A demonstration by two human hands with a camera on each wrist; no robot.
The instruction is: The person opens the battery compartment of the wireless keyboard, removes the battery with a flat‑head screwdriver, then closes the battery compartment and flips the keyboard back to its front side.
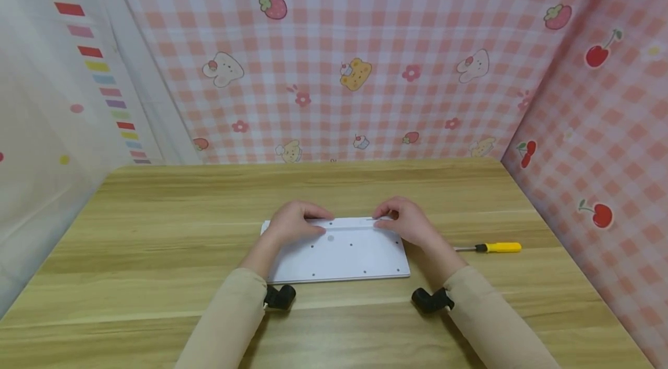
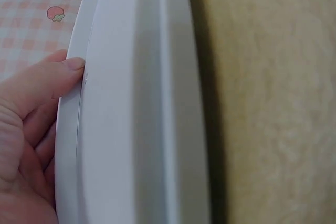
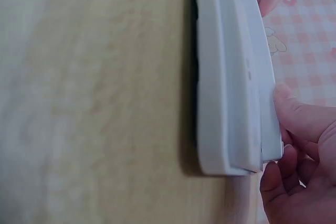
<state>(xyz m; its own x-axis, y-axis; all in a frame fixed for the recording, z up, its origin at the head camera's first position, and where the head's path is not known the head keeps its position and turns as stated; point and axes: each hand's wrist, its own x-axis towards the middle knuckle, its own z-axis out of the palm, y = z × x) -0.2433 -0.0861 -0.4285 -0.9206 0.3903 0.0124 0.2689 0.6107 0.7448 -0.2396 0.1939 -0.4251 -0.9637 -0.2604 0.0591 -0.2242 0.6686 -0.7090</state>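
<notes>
A white keyboard [image 1: 339, 259] lies underside up on the table, with small dark screw holes across its back and a raised strip along its far edge. My left hand [image 1: 292, 224] grips that far edge left of the middle. In the left wrist view, its thumb lies on the white back [image 2: 110, 108] and the other fingers pass behind the edge. The far right part of the edge is held by my right hand [image 1: 409, 224]. In the right wrist view, the right hand [image 3: 304, 140] pinches near the keyboard's end corner, its fingertips partly hidden behind it.
To the right, beyond my right forearm, a screwdriver with a yellow handle [image 1: 503, 248] lies on the wooden table [image 1: 156, 253]; the arm overlaps its tip. Checked pink cloth [image 1: 334, 38] hangs behind the table's far edge and along the right side. A pale curtain [image 1: 47, 96] hangs at left.
</notes>
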